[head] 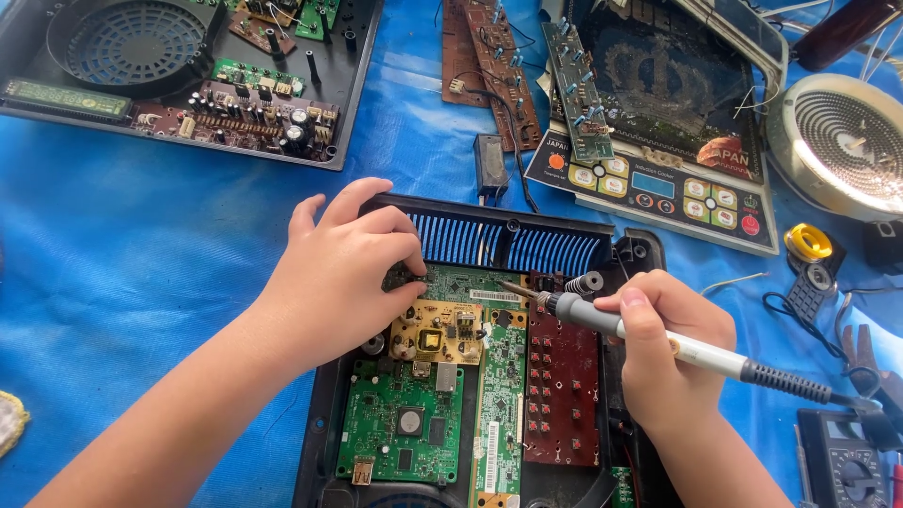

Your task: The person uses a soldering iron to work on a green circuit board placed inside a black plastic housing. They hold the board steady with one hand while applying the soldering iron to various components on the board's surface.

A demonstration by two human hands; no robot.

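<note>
An opened black plastic device case lies on a blue sheet, holding several circuit boards: a green board, a yellowish board with a transformer, a narrow green strip and a dark red button board. My left hand rests on the upper left of the boards, fingertips pinching a small part near the vented rim. My right hand grips a grey soldering iron; its tip points left at the top edge of the boards.
Another opened black case with a fan and boards sits at top left. Brown loose boards, a cooker top panel, a round coil, a yellow solder spool, pliers and a multimeter lie to the right.
</note>
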